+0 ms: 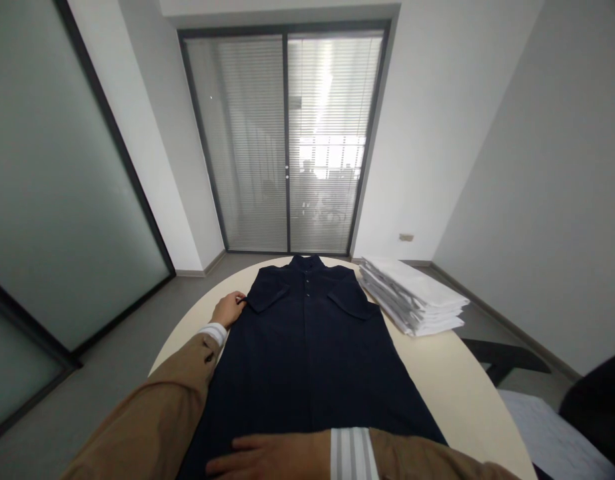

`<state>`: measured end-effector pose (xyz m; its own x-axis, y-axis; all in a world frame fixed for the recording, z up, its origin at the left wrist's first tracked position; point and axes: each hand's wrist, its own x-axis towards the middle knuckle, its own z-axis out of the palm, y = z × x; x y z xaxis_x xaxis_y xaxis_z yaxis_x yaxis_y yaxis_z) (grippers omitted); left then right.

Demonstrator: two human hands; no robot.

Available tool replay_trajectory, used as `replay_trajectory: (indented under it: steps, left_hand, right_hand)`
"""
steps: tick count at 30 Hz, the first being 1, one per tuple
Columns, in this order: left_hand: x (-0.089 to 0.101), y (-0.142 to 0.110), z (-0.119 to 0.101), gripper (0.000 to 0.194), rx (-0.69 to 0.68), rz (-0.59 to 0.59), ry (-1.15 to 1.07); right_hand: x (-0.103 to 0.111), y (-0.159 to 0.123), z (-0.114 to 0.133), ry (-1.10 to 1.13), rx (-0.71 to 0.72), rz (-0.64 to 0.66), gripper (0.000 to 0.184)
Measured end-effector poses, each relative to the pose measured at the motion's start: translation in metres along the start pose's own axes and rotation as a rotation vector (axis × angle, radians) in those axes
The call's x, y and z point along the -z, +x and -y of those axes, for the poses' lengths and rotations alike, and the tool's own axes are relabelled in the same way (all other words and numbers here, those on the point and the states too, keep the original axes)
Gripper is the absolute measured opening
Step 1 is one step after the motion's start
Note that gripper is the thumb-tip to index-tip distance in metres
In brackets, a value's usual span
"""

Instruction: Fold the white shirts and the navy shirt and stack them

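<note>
A dark navy shirt (310, 360) lies front side up, its buttoned collar at the far end and both short sleeves folded inward over the front. At its left edge, just below the left sleeve, my left hand (230, 308) pinches a bit of the dark cloth between thumb and fingers. Across the lower part of the shirt rests my right hand (267, 457), palm down with fingers stretched out to the left. The lower hem and part of the right hand run out of the picture.
A round cream table (452, 387) carries the shirt. Folded white garments or cloths (412, 293) are stacked at its right back edge. A dark chair (597, 400) stands at the right, near a pale grey surface (552, 427). Glass doors with blinds (287, 147) are behind.
</note>
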<state>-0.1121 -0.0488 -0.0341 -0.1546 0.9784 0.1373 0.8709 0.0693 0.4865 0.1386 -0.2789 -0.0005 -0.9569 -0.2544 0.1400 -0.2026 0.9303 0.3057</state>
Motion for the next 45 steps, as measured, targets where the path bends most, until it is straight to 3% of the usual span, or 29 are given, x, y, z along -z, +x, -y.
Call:
replay_trajectory:
  steps: [3,8,11,14,18,22,26,28,32,37,40,42,45]
  left_hand:
    - [0.000,-0.002,-0.002,0.023,-0.001,-0.013,0.003]
    - [0.002,-0.008,-0.005,0.021,-0.016,-0.050,-0.010]
    - [0.002,-0.014,-0.006,0.021,-0.040,-0.082,-0.031]
    - [0.002,-0.019,-0.005,0.021,-0.073,-0.110,-0.062]
    - [0.000,-0.020,-0.002,0.021,-0.089,-0.142,-0.094]
    - [-0.001,-0.019,-0.001,0.020,-0.070,-0.175,-0.095]
    - [-0.002,-0.020,-0.004,0.016,-0.071,-0.180,-0.070]
    - [-0.002,-0.019,-0.005,0.016,-0.074,-0.165,-0.068]
    - [0.002,-0.017,-0.006,0.026,-0.068,-0.107,-0.093]
    - [0.010,-0.018,-0.017,0.046,-0.073,-0.074,-0.100]
    - [0.008,-0.035,-0.037,0.051,-0.140,-0.075,-0.078]
    - [0.005,-0.055,-0.056,0.051,-0.264,-0.039,-0.083]
    - [-0.002,-0.093,-0.083,0.040,-0.532,0.183,-0.202]
  right_hand:
    - [-0.002,-0.013,0.003,-0.010,-0.181,-0.031,0.036]
    - [-0.023,-0.021,0.009,0.195,-0.090,0.008,0.026]
    - [-0.027,-0.021,0.009,0.288,-0.123,0.032,0.020]
    - [-0.014,-0.025,0.007,0.327,-0.163,0.022,0.016]
    - [0.022,-0.039,-0.002,0.507,-0.296,0.047,0.015]
    - [0.049,-0.058,-0.007,0.719,-0.436,0.067,0.027]
    - [0.054,-0.076,0.003,0.890,-0.537,0.046,0.070]
    - [0.054,-0.082,0.007,0.948,-0.633,0.054,0.081]
    - [0.052,-0.086,0.003,0.960,-0.720,0.071,0.083]
    - [0.035,-0.092,-0.023,0.856,-0.718,0.107,0.090]
    - [0.025,-0.100,-0.042,0.831,-0.710,0.138,0.092]
    - [0.023,-0.105,-0.052,0.839,-0.717,0.154,0.093]
    - [0.026,-0.110,-0.060,0.860,-0.725,0.164,0.097]
